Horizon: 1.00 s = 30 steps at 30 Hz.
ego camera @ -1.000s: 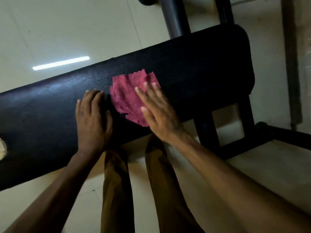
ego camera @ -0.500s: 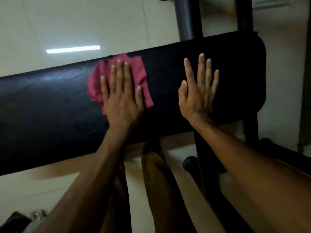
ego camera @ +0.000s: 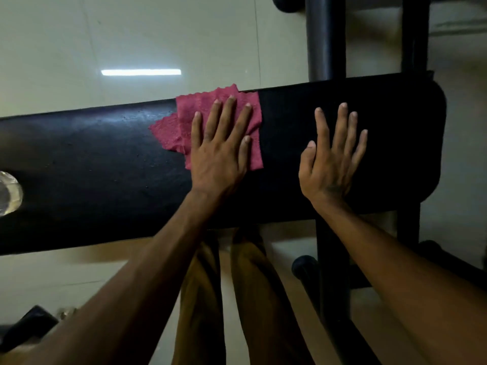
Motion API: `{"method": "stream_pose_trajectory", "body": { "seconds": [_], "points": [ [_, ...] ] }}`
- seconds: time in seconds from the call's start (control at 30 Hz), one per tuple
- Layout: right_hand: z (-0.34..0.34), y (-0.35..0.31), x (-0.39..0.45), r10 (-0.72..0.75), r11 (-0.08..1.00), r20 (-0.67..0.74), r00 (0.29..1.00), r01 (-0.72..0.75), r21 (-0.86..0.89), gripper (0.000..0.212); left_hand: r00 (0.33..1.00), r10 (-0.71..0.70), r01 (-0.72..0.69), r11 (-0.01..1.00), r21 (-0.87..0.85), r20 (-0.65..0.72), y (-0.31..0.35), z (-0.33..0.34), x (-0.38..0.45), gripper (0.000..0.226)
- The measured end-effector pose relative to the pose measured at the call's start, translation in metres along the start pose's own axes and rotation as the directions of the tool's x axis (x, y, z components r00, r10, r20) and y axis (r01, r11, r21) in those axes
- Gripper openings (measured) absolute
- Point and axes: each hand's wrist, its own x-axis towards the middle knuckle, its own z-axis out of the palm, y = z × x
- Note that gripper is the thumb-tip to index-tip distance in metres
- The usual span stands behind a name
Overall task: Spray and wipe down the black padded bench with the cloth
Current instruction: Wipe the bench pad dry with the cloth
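Note:
The black padded bench (ego camera: 92, 167) runs across the view from left to right. A red cloth (ego camera: 181, 122) lies on its top near the far edge, a corner hanging slightly over that edge. My left hand (ego camera: 218, 151) presses flat on the cloth with fingers spread. My right hand (ego camera: 332, 159) rests flat on the bare pad to the right of the cloth and holds nothing. A clear rounded plastic object (ego camera: 9, 192), cut off by the left edge, stands on the bench.
Black metal posts (ego camera: 325, 35) rise behind the bench's right end, and its frame legs (ego camera: 332, 259) stand below my right arm. My legs in brown trousers (ego camera: 200, 299) are against the near edge. A pale tiled floor (ego camera: 158, 35) surrounds the bench.
One second ago my right hand lay on the cloth with my left hand beside it. The left hand took over the cloth, and the right hand moved right onto the bare pad.

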Motion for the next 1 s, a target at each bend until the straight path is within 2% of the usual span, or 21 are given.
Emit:
{"method": "stream_pose_trajectory", "body": {
  "seconds": [0.07,0.1,0.17,0.23,0.3,0.33,0.37,0.43,0.5,0.63,0.7,0.73,0.77,0.83,0.87,0.9,1.0],
  "points": [
    [-0.001,-0.001,0.000,0.008,1.000,0.027,1.000,-0.007,-0.016,0.061,0.999,0.035,-0.035,0.999,-0.010,-0.008,-0.019,-0.006,0.003,0.055],
    [-0.002,-0.002,0.000,0.010,1.000,0.036,0.999,-0.009,-0.020,0.061,1.000,0.009,-0.010,1.000,-0.014,-0.013,-0.031,-0.010,0.006,0.054],
    [-0.004,-0.003,0.000,-0.001,1.000,0.050,0.999,0.001,-0.010,0.061,0.987,-0.156,0.154,0.987,-0.042,-0.030,-0.065,-0.023,0.014,0.052],
    [-0.006,-0.003,0.002,0.014,1.000,0.070,0.997,-0.015,0.010,0.061,0.944,-0.327,0.324,0.944,-0.062,-0.036,-0.107,-0.038,0.011,0.049],
    [-0.011,-0.013,0.001,0.038,0.998,0.099,0.994,-0.044,0.055,0.062,0.902,-0.428,0.424,0.903,-0.067,-0.055,-0.148,-0.046,-0.007,0.049],
    [-0.014,-0.027,-0.002,-0.009,0.996,0.116,0.993,-0.002,0.094,0.062,0.879,-0.472,0.467,0.881,-0.073,-0.074,-0.164,-0.049,-0.017,0.050],
    [-0.017,-0.046,-0.007,-0.115,0.986,0.137,0.984,0.096,0.137,0.061,0.854,-0.513,0.508,0.858,-0.080,-0.089,-0.174,-0.051,-0.028,0.051],
    [-0.016,-0.093,-0.016,-0.364,0.921,0.181,0.914,0.324,0.215,0.057,0.827,-0.556,0.551,0.831,-0.078,-0.083,-0.175,-0.048,-0.044,0.055],
    [-0.007,-0.130,-0.017,-0.424,0.892,0.210,0.881,0.367,0.262,0.056,0.848,-0.528,0.525,0.849,-0.067,-0.045,-0.160,-0.042,-0.049,0.057],
    [0.013,-0.147,-0.013,-0.330,0.940,0.200,0.923,0.302,0.158,0.057,0.952,-0.304,0.304,0.953,-0.002,-0.014,-0.147,-0.035,-0.056,0.058],
    [0.016,-0.142,-0.013,-0.348,0.936,0.193,0.917,0.330,0.123,0.057,0.972,-0.235,0.235,0.972,-0.031,-0.002,-0.164,-0.038,-0.053,0.057],
    [0.015,-0.142,-0.013,-0.358,0.933,0.192,0.914,0.341,0.120,0.057,0.965,-0.263,0.262,0.964,-0.036,-0.016,-0.177,-0.040,-0.053,0.057],
    [0.014,-0.144,-0.014,-0.363,0.931,0.195,0.911,0.346,0.113,0.057,0.934,-0.356,0.355,0.934,-0.040,-0.036,-0.192,-0.043,-0.055,0.058],
    [0.013,-0.147,-0.016,-0.339,0.941,0.203,0.918,0.327,0.093,0.059,0.783,-0.619,0.610,0.784,-0.113,-0.067,-0.220,-0.049,-0.059,0.058],
    [0.013,-0.150,-0.017,-0.322,0.947,0.208,0.924,0.311,0.085,0.059,0.703,-0.707,0.693,0.704,-0.155,-0.073,-0.229,-0.051,-0.062,0.058],
    [0.012,-0.152,-0.018,-0.306,0.952,0.215,0.927,0.295,0.082,0.060,0.657,-0.750,0.732,0.658,-0.177,-0.076,-0.230,-0.051,-0.066,0.057],
    [0.008,-0.158,-0.019,-0.280,0.960,0.234,0.931,0.268,0.083,0.060,0.613,-0.785,0.762,0.618,-0.192,-0.094,-0.206,-0.043,-0.075,0.057]
  ]
}}
